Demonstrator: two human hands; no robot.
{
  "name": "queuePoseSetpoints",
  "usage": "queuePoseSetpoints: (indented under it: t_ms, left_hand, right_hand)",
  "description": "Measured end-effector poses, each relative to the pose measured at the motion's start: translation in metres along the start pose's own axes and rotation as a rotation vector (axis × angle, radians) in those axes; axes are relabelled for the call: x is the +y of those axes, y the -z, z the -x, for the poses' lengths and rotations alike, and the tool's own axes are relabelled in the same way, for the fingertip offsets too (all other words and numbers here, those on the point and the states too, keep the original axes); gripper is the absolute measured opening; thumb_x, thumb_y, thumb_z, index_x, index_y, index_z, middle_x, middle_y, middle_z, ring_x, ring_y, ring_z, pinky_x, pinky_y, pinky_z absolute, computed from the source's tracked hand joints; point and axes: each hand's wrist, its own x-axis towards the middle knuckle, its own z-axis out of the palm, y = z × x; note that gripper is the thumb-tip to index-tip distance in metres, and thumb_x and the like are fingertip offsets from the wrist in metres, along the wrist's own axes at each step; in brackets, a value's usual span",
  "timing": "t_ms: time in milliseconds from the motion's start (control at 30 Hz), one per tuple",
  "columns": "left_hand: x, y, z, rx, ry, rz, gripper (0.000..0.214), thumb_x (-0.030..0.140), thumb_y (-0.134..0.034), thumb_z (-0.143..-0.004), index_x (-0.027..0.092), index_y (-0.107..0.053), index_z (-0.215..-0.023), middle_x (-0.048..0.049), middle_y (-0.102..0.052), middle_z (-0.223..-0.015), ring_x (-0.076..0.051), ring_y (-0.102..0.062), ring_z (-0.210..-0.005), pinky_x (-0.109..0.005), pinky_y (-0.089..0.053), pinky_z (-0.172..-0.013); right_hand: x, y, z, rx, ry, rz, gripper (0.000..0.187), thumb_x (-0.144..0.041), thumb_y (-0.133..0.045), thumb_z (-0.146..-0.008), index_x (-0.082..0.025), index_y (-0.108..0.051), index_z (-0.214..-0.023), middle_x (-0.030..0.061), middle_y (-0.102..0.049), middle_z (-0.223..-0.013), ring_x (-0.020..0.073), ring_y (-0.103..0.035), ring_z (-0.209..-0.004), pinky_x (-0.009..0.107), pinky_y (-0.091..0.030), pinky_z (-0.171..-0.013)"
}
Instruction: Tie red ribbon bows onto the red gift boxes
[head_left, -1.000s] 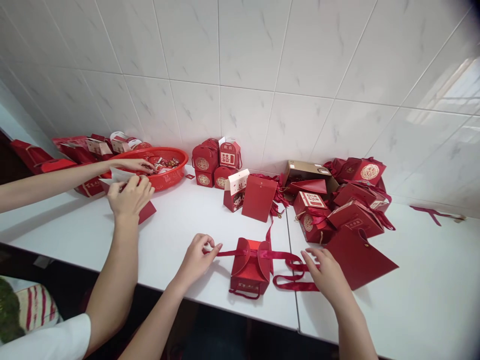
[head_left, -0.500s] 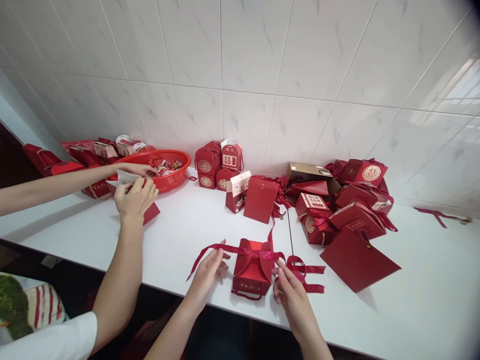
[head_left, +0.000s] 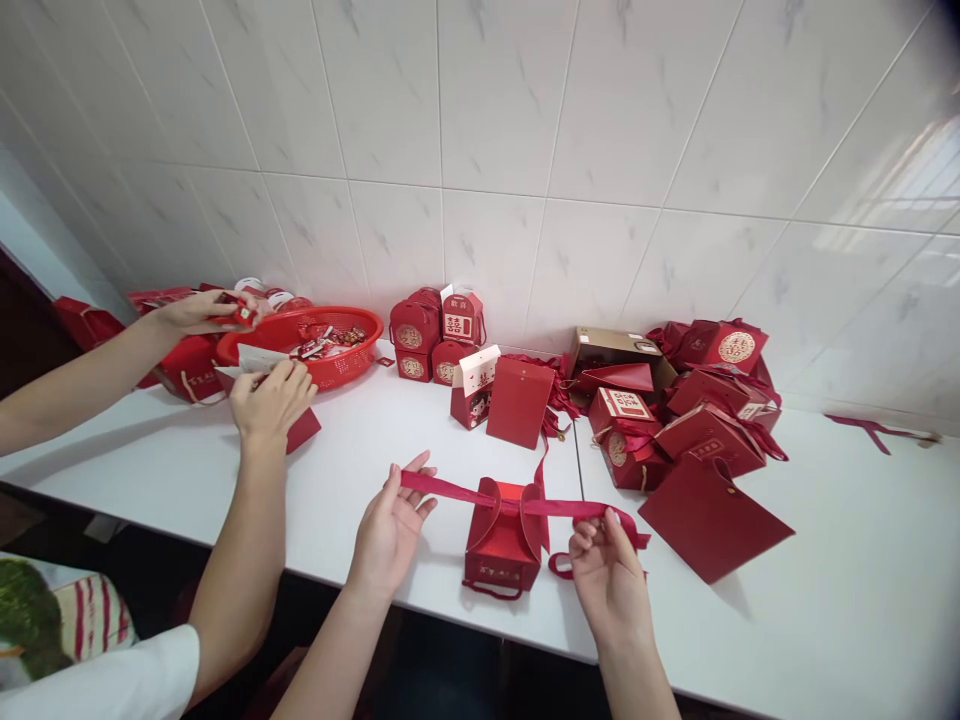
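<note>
A red gift box (head_left: 504, 552) stands at the table's front edge, with curved flaps folded up at its top. Through the flaps runs a dark red ribbon (head_left: 559, 508), stretched out to both sides. My left hand (head_left: 391, 525) pinches the ribbon's left end between thumb and fingers, palm turned toward the box. To the right of the box, my right hand (head_left: 611, 565) has its fingers closed on the ribbon's other side, and a loop of it hangs below and behind that hand. A thin cord handle lies against the front of the box.
A co-worker's hand (head_left: 274, 405) holds a partly folded card; the other hand (head_left: 217, 312) lifts small wrapped pieces near a red basket (head_left: 349, 372) of sweets. Finished boxes (head_left: 416, 335) stand by the wall. More boxes (head_left: 637, 455) and a flat red card (head_left: 716, 520) lie right.
Both my hands have moved outward from the box, drawing the ribbon straighter to each side. The co-worker's far hand has left the basket and moved left with wrapped pieces.
</note>
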Motion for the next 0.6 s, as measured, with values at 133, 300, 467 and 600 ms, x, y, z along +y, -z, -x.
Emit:
queuePoseSetpoints:
  t_ms: [133,300,467,600]
  left_hand:
    - [0.012,-0.009,-0.004,-0.062,-0.307,-0.216,0.033,0.047,-0.071,-0.079,0.016,-0.078,-0.089,-0.0061,-0.071,-0.097,-0.012,-0.058,-0.081,-0.021,-0.049,-0.069]
    - [0.027,-0.029,-0.006,-0.024,-0.546,-0.439,0.034,0.042,-0.080,-0.070,0.018,-0.079,-0.094,-0.0005,-0.069,-0.068,-0.012,-0.058,-0.068,-0.024,-0.048,-0.071]
    - [0.042,-0.052,0.006,-0.194,-0.656,-0.669,0.037,0.048,-0.067,-0.080,0.015,-0.079,-0.094,-0.0070,-0.075,-0.078,-0.021,-0.066,-0.080,-0.029,-0.051,-0.078]
    - [0.050,-0.066,0.010,-0.301,-0.710,-0.686,0.033,0.044,-0.066,-0.082,0.015,-0.078,-0.093,-0.0078,-0.075,-0.086,-0.021,-0.067,-0.084,-0.028,-0.051,-0.080]
  right_hand:
    - [-0.017,-0.016,0.000,0.015,0.169,0.208,0.019,-0.029,-0.079,-0.073,-0.020,-0.062,-0.071,-0.0046,-0.057,-0.064,0.0094,-0.057,-0.060,0.021,-0.052,-0.056]
    - [-0.034,-0.039,-0.001,-0.009,0.367,0.418,0.023,-0.037,-0.079,-0.072,-0.017,-0.066,-0.071,-0.0028,-0.057,-0.056,0.0103,-0.051,-0.050,0.024,-0.045,-0.048]
    - [-0.051,-0.063,-0.005,-0.060,0.528,0.554,0.027,-0.035,-0.082,-0.068,-0.019,-0.070,-0.087,0.0015,-0.067,-0.076,0.0150,-0.061,-0.065,0.027,-0.049,-0.058]
    - [-0.057,-0.082,-0.009,-0.147,0.526,0.537,0.026,-0.036,-0.082,-0.068,-0.020,-0.070,-0.086,0.0022,-0.068,-0.082,0.0165,-0.062,-0.076,0.029,-0.050,-0.070]
